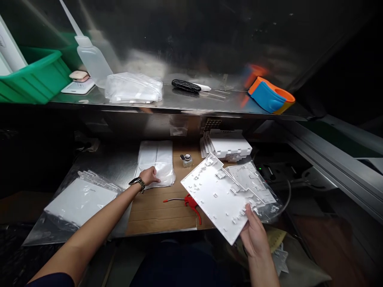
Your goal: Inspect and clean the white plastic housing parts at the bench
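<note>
My right hand (255, 233) grips the lower right corner of a white plastic panel (218, 195), thumb on top, its moulded clips and ribs facing up. The panel is tilted above the cardboard. My left hand (149, 175), with a watch and a braided band on the wrist, rests on the near part of a stack of clear plastic bags (155, 155). Its fingers are bent at the bag film; whether they pinch it is too small to tell. Between the hands lie a red air blow gun (191, 202) and a small glass bottle with a metal top (187, 160).
More white panels stand stacked (230, 143) at the back right; bagged panels lie at the left (80, 201) and right (251, 179). The metal shelf (179, 104) above holds a green bin (36, 75), squeeze bottle (94, 63), folded bags, black-handled tool (186, 85) and blue-orange tape dispenser (269, 97).
</note>
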The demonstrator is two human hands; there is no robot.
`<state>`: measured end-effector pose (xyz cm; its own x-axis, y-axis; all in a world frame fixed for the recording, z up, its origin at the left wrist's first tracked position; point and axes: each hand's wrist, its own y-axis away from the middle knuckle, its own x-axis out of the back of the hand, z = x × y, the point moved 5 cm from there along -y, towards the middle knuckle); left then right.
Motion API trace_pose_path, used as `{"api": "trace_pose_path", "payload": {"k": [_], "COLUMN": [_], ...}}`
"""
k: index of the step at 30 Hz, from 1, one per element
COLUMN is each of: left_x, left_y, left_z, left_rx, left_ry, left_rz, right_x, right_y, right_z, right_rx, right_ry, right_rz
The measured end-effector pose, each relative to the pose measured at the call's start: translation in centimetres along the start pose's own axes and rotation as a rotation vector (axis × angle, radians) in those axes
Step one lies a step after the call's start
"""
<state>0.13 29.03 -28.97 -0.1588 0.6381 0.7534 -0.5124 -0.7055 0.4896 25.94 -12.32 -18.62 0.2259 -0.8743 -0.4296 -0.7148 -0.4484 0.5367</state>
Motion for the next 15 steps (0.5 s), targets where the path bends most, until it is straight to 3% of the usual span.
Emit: {"api": "trace_pose_path", "payload": {"k": [4, 6, 10, 15], "left_x": [1.2, 2.0, 3.2, 3.3], "left_y": [-1.7, -2.1, -2.2, -1.9], "left_z": [-1.1, -1.5, -1.7, -0.3], "left_rx": [0.052, 0.053, 0.024, -0.088], "left_ry": [0.122, 0.191, 0.324, 0.539], "left_rz": [-0.188, -0.228, -0.199, -0.082], "right_x": [0.1, 0.2, 0.3, 0.4], "right_y": [0.1, 0.1, 0.0, -0.6], "right_z": [0.4, 0.8, 2.1, 3.6], "right_rx": [-0.021, -0.024, -0.063, -0.128], "right_ry": [0.025, 0.03, 0.046, 0.034], "right_rz": [0.007, 0.023, 0.031, 0.014]}}
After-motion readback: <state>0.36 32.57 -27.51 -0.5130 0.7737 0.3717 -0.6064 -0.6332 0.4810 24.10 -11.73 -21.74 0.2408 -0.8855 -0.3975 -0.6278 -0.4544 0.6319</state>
